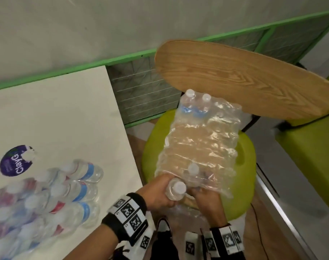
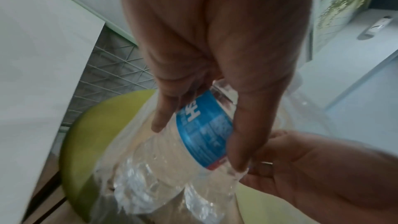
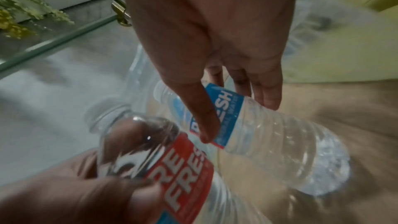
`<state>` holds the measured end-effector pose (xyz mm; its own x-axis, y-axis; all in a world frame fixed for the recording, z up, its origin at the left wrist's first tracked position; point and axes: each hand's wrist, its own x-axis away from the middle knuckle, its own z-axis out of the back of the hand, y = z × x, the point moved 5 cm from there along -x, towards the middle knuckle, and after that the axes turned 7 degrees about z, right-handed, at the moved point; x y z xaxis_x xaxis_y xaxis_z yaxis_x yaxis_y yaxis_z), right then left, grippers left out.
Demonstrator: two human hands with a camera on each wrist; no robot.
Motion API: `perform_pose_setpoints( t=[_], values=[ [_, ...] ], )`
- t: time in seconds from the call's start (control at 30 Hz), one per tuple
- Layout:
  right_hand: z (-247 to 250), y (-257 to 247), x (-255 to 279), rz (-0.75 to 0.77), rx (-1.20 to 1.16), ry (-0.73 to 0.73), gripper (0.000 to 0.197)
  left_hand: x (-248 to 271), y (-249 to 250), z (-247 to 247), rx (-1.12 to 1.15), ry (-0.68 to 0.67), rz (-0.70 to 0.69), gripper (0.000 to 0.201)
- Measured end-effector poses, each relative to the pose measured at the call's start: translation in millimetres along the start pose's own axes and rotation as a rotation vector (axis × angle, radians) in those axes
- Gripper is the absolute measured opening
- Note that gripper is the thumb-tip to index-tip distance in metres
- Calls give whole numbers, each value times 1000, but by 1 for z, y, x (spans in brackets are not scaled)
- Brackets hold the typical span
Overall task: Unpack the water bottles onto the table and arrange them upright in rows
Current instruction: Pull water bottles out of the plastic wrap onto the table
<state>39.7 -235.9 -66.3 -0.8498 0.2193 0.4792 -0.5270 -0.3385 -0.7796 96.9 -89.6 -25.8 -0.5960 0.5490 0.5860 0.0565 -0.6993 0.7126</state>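
White table beside a green chair (wooden backrest).

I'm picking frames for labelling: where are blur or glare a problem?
Head view: upright clear plastic bottles on the white table smear together; shrink-wrap pack glares. Right wrist view: background streaked, blue-labelled bottle readable. Left wrist view: soft throughout.

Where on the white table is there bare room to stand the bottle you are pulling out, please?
The white table is bare along its far half, between the green rail and the round purple sticker, and along its right edge. The near left corner is crowded with bottles on the table. The left hand grips the next bottle.
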Motion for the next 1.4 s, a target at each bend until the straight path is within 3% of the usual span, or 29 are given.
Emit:
perform_pose_setpoints(
  t=[0.07, 0.17, 0.4, 0.63, 0.73, 0.87, 1.03, 1.2, 1.4],
  values=[
    [-5, 3, 5, 73, -39, -13, 37, 22, -12, -1, 23, -20, -25, 53],
    [-26, -14, 21, 150, -29, -190, 53, 59, -49, 2, 8, 15, 16, 57],
    [-106, -69, 23, 238, -66, -457, 58, 124, -116, 31, -74, 350, 160, 55],
    [-179, -108, -11, 328, -87, -496, 66, 128, -130, 50, -124, 691, 185, 56],
    [-192, -114, -24, 370, -51, -484, 64, 130, -129, 50, -273, 729, 166, 51],
    [-208, -118, -29, 437, 20, -494, 67, 137, -124, 54, -604, 847, 227, 65],
    [-220, -118, -30, 468, 79, -551, 71, 146, -130, 58, -764, 847, 329, 73],
    [-224, -114, -31, 442, 93, -606, 71, 152, -132, 64, -704, 823, 363, 73],
    [-226, -112, -25, 467, 144, -584, 57, 154, -134, 63, -661, 813, 392, 77]
  ],
)
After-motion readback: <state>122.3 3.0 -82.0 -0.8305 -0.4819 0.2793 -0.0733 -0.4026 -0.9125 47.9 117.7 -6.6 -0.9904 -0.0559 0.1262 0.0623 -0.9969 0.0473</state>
